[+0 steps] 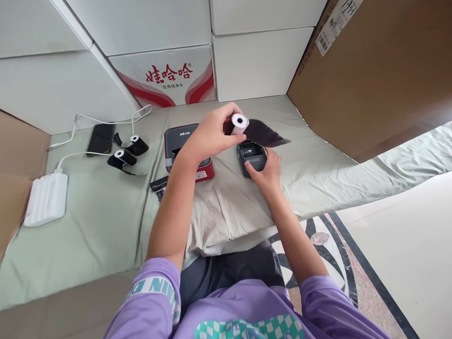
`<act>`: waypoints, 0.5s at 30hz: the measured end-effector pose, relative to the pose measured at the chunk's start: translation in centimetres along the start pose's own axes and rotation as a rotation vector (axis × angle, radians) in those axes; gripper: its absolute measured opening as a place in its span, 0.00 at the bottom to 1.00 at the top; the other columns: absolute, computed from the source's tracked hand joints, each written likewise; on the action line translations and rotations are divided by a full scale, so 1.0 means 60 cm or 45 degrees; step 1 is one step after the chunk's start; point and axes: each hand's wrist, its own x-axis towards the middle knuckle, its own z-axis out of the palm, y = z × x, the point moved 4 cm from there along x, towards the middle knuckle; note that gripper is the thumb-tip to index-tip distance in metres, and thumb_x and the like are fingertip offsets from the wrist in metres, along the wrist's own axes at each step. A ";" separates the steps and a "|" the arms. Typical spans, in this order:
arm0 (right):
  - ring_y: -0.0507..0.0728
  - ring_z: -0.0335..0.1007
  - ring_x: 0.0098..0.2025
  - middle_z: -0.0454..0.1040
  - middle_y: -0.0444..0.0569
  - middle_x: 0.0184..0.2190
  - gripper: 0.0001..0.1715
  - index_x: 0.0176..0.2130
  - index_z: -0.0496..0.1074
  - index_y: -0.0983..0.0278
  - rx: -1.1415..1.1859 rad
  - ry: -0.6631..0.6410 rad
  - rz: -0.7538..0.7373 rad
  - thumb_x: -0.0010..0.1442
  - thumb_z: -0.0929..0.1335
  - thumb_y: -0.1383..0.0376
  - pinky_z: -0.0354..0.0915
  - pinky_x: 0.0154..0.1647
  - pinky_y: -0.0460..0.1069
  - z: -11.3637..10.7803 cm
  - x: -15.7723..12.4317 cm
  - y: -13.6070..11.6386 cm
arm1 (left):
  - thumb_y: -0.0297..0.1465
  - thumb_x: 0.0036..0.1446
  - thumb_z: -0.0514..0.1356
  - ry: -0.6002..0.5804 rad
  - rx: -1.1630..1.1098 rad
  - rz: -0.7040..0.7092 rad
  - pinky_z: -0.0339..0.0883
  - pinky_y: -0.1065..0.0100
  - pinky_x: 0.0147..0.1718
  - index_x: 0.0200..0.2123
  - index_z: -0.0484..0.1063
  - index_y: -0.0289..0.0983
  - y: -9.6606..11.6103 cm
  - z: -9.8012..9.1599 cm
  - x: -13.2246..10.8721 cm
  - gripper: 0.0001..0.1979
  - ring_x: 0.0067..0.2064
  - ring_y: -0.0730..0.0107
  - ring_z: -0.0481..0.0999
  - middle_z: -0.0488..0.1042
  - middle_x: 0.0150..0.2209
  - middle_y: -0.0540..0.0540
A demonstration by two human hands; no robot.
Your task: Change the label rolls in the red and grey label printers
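Note:
Between the thumb and fingers of my left hand (212, 137) is a small paper roll (240, 123), white at its core end. A dark loose strip (266, 133) trails from it to the right. My right hand (267, 172) grips a small dark handheld printer (253, 156) resting on the cloth, thumb on its near side and fingers at its right. The roll is held just above the printer, apart from it. Left of the printer, partly behind my left forearm, lies a larger red and dark device (182, 134) with a white label.
To the left lie two more dark rolls (138, 145) with loose ends, a black phone (101, 138), and a white power strip (46, 199) with cables. White boxes (261, 62) line the back; a brown carton (374, 71) stands right. The cloth-covered surface (86, 234) ends near my lap.

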 end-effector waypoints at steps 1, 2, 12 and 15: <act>0.75 0.65 0.63 0.72 0.64 0.59 0.40 0.60 0.67 0.64 -0.010 0.015 -0.008 0.54 0.74 0.50 0.61 0.68 0.72 -0.003 0.000 -0.001 | 0.36 0.63 0.65 0.020 -0.013 -0.008 0.74 0.60 0.51 0.51 0.70 0.40 -0.005 -0.009 -0.004 0.14 0.55 0.57 0.78 0.74 0.46 0.48; 0.75 0.64 0.64 0.72 0.64 0.59 0.38 0.59 0.67 0.63 -0.011 0.022 -0.021 0.55 0.73 0.50 0.60 0.68 0.72 -0.004 0.000 -0.001 | 0.38 0.64 0.64 0.038 -0.030 -0.010 0.73 0.59 0.51 0.50 0.70 0.39 -0.010 -0.017 -0.007 0.15 0.54 0.58 0.79 0.74 0.45 0.48; 0.71 0.68 0.59 0.74 0.61 0.56 0.34 0.58 0.67 0.62 0.002 0.074 -0.144 0.56 0.72 0.53 0.64 0.64 0.69 -0.002 0.002 0.003 | 0.50 0.52 0.74 0.395 -0.608 0.093 0.77 0.60 0.37 0.39 0.74 0.43 -0.046 -0.081 -0.023 0.21 0.36 0.67 0.74 0.74 0.34 0.49; 0.70 0.68 0.59 0.74 0.61 0.56 0.34 0.58 0.66 0.62 0.011 0.067 -0.130 0.55 0.71 0.54 0.64 0.63 0.69 -0.004 0.003 0.003 | 0.50 0.48 0.76 0.666 -0.514 0.187 0.76 0.61 0.43 0.43 0.79 0.41 -0.050 -0.145 -0.064 0.26 0.38 0.69 0.74 0.76 0.38 0.49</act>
